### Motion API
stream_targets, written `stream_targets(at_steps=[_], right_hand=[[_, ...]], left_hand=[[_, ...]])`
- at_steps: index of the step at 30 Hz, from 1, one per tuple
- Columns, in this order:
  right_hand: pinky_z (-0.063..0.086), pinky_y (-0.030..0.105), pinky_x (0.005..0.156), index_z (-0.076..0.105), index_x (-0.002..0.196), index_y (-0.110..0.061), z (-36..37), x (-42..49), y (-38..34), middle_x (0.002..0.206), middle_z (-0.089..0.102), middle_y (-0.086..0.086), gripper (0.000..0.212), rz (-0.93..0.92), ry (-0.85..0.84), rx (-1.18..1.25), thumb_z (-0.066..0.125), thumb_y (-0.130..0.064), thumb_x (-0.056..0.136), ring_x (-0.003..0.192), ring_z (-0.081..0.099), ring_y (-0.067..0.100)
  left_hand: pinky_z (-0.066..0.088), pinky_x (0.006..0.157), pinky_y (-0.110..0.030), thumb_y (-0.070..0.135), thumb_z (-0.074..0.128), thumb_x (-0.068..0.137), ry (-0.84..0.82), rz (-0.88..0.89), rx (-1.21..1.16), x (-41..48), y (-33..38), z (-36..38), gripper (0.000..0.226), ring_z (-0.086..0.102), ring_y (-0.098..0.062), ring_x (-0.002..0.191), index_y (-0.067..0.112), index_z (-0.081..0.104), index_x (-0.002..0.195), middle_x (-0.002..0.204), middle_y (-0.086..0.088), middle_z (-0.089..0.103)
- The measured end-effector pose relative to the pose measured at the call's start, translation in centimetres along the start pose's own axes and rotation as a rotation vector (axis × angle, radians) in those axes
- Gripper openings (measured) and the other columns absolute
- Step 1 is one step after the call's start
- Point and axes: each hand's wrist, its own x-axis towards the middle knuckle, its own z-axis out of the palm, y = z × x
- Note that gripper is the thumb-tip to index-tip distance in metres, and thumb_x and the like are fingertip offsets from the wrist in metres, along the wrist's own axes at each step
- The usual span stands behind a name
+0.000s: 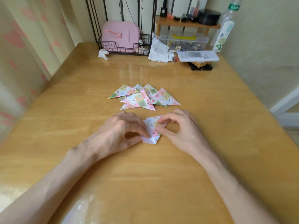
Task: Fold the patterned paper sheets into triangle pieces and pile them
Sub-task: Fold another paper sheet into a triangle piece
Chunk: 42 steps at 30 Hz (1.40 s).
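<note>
Fold in progress: left hand [123, 131] and right hand [181, 128] pinch the patterned paper sheet [152, 128] near the triangle pile [142, 97]; next, probably press the crease flat.

One wide-angle view looks from the person's head forward and down onto the counter [161, 167], close in. The left hand [116, 133] and right hand [181, 130] meet on the paper sheet [152, 126] mid-frame. The counter's far edge and a small shelf [186, 25] lie along the top.
</note>
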Motion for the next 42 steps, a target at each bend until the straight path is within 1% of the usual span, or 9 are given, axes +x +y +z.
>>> stream_targets(at_steps=[3, 6, 10, 15, 19, 23, 27, 36, 42], right_hand=[[0.036, 0.011, 0.09, 0.078, 0.094, -0.03, 0.1, 0.0, 0.2, 0.095, 0.062, -0.015, 0.012, -0.032, -0.072, -0.042, 0.082, -0.034, 0.084, 0.103, 0.049, 0.01], [0.038, 0.016, 0.092, 0.078, 0.095, -0.029, 0.1, 0.1, 0.2, 0.097, 0.062, -0.016, 0.009, -0.085, -0.087, -0.038, 0.081, -0.032, 0.086, 0.105, 0.049, 0.01], [0.04, 0.024, 0.098, 0.078, 0.093, -0.03, 0.1, 0.1, 0.2, 0.099, 0.063, -0.017, 0.007, -0.132, -0.123, -0.018, 0.079, -0.035, 0.088, 0.107, 0.055, 0.008], [0.038, 0.028, 0.102, 0.076, 0.098, -0.034, -0.2, 0.1, 0.4, 0.104, 0.06, -0.018, 0.018, -0.135, -0.169, -0.011, 0.08, -0.045, 0.083, 0.109, 0.052, 0.007], [0.038, 0.033, 0.104, 0.076, 0.099, -0.032, -0.1, 0.1, 0.2, 0.105, 0.06, -0.018, 0.018, -0.14, -0.168, -0.019, 0.08, -0.042, 0.084, 0.109, 0.051, 0.008], [0.038, 0.038, 0.106, 0.075, 0.1, -0.031, -0.3, -0.1, 0.2, 0.105, 0.059, -0.016, 0.014, -0.148, -0.176, -0.022, 0.076, -0.04, 0.09, 0.11, 0.051, 0.01], [0.033, 0.036, 0.111, 0.075, 0.107, -0.032, -1.0, -0.3, 0.0, 0.114, 0.058, -0.015, 0.016, -0.126, -0.236, 0.006, 0.074, -0.039, 0.092, 0.118, 0.049, 0.009], [0.03, 0.043, 0.112, 0.07, 0.109, -0.037, -1.2, -0.7, -0.5, 0.12, 0.052, -0.016, 0.026, -0.103, -0.281, -0.03, 0.078, -0.045, 0.086, 0.126, 0.043, 0.009], [0.029, 0.043, 0.113, 0.068, 0.11, -0.04, -1.0, -0.8, -0.3, 0.121, 0.049, -0.018, 0.029, -0.09, -0.284, -0.036, 0.079, -0.046, 0.083, 0.128, 0.039, 0.005]], left_hand=[[0.048, 0.091, -0.039, 0.026, 0.087, 0.081, -0.051, -0.052, -0.088, 0.0, 0.0, -0.2, 0.031, 0.066, 0.0, 0.098, 0.038, 0.077, 0.108, 0.104, 0.023, 0.072], [0.044, 0.095, -0.041, 0.04, 0.084, 0.081, -0.086, -0.03, -0.173, 0.2, 0.0, -0.1, 0.017, 0.066, 0.001, 0.104, 0.036, 0.079, 0.097, 0.103, 0.025, 0.073], [0.045, 0.096, -0.046, 0.042, 0.079, 0.086, -0.102, -0.062, -0.216, 0.1, -0.1, 0.2, 0.009, 0.065, -0.005, 0.108, 0.035, 0.081, 0.092, 0.105, 0.022, 0.072], [0.049, 0.095, -0.041, 0.035, 0.077, 0.092, -0.084, -0.091, -0.201, -0.1, 0.1, 1.1, 0.004, 0.064, -0.009, 0.103, 0.033, 0.079, 0.094, 0.103, 0.018, 0.07], [0.05, 0.089, -0.035, 0.049, 0.07, 0.093, -0.017, -0.169, -0.194, 0.0, 0.0, 1.8, 0.014, 0.06, -0.01, 0.101, 0.036, 0.076, 0.09, 0.096, 0.017, 0.065], [0.049, 0.088, -0.039, 0.056, 0.068, 0.093, 0.019, -0.177, -0.145, 0.1, -0.3, 2.4, 0.02, 0.06, -0.014, 0.103, 0.037, 0.071, 0.088, 0.098, 0.016, 0.061], [0.043, 0.09, -0.04, 0.066, 0.064, 0.09, 0.045, -0.206, -0.056, 0.1, -0.3, 2.5, 0.029, 0.056, -0.013, 0.102, 0.039, 0.066, 0.082, 0.097, 0.018, 0.058], [0.042, 0.091, -0.041, 0.068, 0.063, 0.088, 0.022, -0.226, -0.069, 0.2, -0.2, 2.5, 0.031, 0.055, -0.012, 0.101, 0.038, 0.067, 0.081, 0.096, 0.018, 0.056], [0.04, 0.092, -0.039, 0.069, 0.064, 0.087, 0.037, -0.244, -0.052, 0.2, -0.1, 2.6, 0.029, 0.055, -0.011, 0.101, 0.042, 0.064, 0.079, 0.095, 0.018, 0.056]])
